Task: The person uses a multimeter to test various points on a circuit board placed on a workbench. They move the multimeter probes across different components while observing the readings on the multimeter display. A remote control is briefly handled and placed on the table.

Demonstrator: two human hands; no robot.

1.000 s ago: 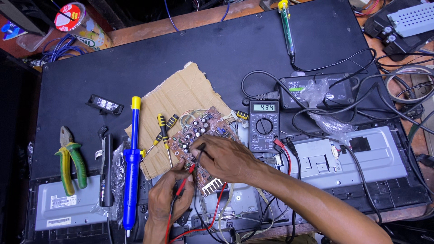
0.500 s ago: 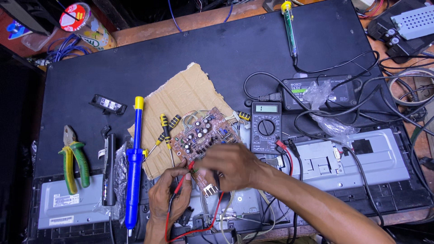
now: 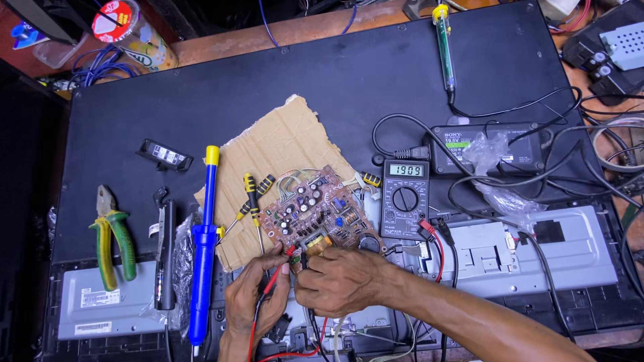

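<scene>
A brown circuit board (image 3: 315,208) with capacitors lies on a piece of cardboard (image 3: 278,157) in the middle of the black work surface. My left hand (image 3: 255,295) pinches a red probe (image 3: 278,268) whose tip touches the board's near edge. Beside it, my right hand (image 3: 339,281) grips a black probe (image 3: 303,260) against the same edge. A digital multimeter (image 3: 404,194) with a lit reading sits just right of the board, its red and black leads running down toward my hands.
A blue desoldering pump (image 3: 201,248), two yellow-black screwdrivers (image 3: 251,201), green-yellow pliers (image 3: 111,234) and a black tool (image 3: 164,251) lie to the left. A black power adapter (image 3: 483,144) and tangled cables sit to the right, a soldering iron (image 3: 444,47) at the back. Grey panels line the near edge.
Both hands have shifted slightly toward the board's near edge, bringing the two probe tips closer together. The camera view has drifted a little.
</scene>
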